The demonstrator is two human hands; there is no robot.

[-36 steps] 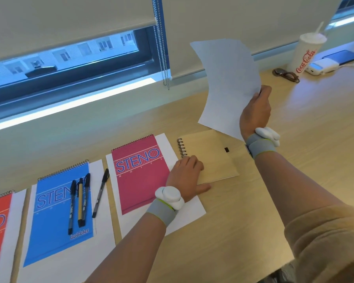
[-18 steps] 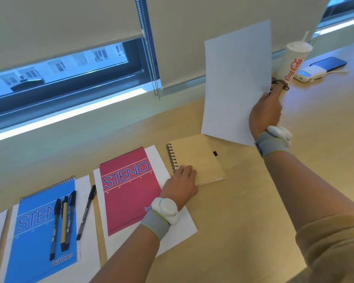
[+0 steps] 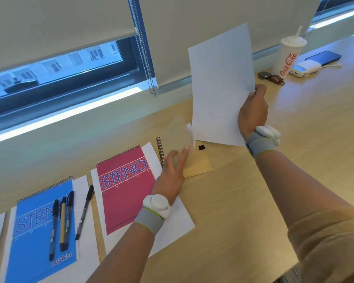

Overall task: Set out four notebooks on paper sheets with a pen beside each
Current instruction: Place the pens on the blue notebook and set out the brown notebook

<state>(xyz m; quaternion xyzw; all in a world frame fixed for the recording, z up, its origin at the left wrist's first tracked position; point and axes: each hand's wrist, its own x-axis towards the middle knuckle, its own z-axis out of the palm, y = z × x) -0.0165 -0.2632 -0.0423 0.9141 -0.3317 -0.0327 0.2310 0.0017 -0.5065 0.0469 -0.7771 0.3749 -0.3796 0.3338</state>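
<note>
Pinching the thin white paper sheet (image 3: 219, 84) by its right edge, the right grip (image 3: 252, 111) holds it upright above the bench (image 3: 253, 201), right of centre. It looks light, floppy and easily creased, so a gentle edge hold suits it. Below it lies the kraft notebook (image 3: 198, 166), matte card with a black wire spiral (image 3: 160, 150). The left grip (image 3: 172, 170) has fingers against its raised, blurred cover; I cannot tell whether they pinch it.
</note>
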